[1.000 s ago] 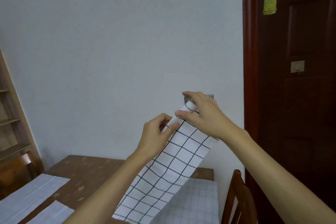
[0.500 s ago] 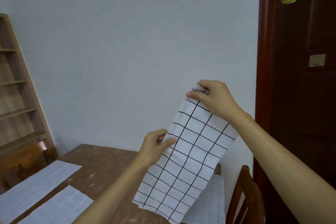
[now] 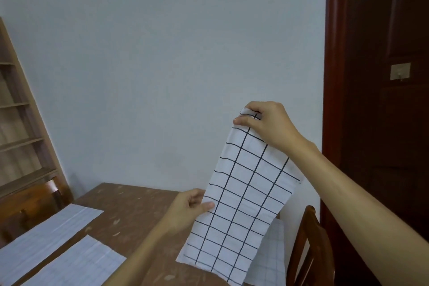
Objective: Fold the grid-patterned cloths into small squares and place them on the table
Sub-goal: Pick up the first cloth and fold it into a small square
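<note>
A white cloth with a bold black grid [image 3: 243, 197], folded into a long strip, hangs in the air above the wooden table [image 3: 130, 211]. My right hand [image 3: 267, 125] pinches its top end, held high near the wall. Lower down, my left hand [image 3: 189, 205] pinches the strip's left edge about halfway along. The strip's bottom end reaches down close to the table. Two pale fine-grid cloths lie flat at the table's left: a far cloth [image 3: 50, 232] and a near cloth [image 3: 76, 262]. A third fine-grid cloth [image 3: 271, 260] lies under the hanging strip at the right.
A wooden chair back [image 3: 311, 246] stands at the table's right side, below my right forearm. Another chair [image 3: 34, 204] and a wooden shelf unit [image 3: 21, 123] are at the left. A dark brown door [image 3: 390, 100] fills the right; the wall is plain.
My hands have moved apart along the strip: the right hand rose with the top end, and the left slid down the left edge. The cloth now hangs longer and straighter.
</note>
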Available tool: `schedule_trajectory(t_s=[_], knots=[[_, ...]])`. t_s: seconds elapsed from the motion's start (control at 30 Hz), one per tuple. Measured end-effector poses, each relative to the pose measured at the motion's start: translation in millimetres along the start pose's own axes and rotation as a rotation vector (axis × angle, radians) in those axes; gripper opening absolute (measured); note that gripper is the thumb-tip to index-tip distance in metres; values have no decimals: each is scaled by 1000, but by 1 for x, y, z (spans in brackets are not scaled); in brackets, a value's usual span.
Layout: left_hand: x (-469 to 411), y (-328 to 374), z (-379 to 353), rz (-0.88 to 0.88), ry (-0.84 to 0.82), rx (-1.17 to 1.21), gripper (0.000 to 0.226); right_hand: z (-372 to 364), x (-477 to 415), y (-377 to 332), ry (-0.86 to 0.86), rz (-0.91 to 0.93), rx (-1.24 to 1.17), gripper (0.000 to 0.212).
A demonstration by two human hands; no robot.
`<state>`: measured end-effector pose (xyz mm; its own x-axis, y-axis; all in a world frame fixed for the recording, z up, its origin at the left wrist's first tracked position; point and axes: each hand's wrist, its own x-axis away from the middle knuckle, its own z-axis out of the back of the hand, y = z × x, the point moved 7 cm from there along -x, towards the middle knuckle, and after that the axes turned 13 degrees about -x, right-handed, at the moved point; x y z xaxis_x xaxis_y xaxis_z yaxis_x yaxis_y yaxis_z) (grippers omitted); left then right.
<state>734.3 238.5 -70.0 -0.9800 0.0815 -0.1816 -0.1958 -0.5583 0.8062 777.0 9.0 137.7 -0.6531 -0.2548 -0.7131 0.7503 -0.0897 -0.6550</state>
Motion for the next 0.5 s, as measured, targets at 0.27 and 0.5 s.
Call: schedule_trajectory(t_s=[0.27,0.5], knots=[[-25,135,1,-241,227,106,9,-43,13,2,-224,-18,-3,11],[-34,128,19,-151,349,235,14,20,31,27,-22,-151,190,53]])
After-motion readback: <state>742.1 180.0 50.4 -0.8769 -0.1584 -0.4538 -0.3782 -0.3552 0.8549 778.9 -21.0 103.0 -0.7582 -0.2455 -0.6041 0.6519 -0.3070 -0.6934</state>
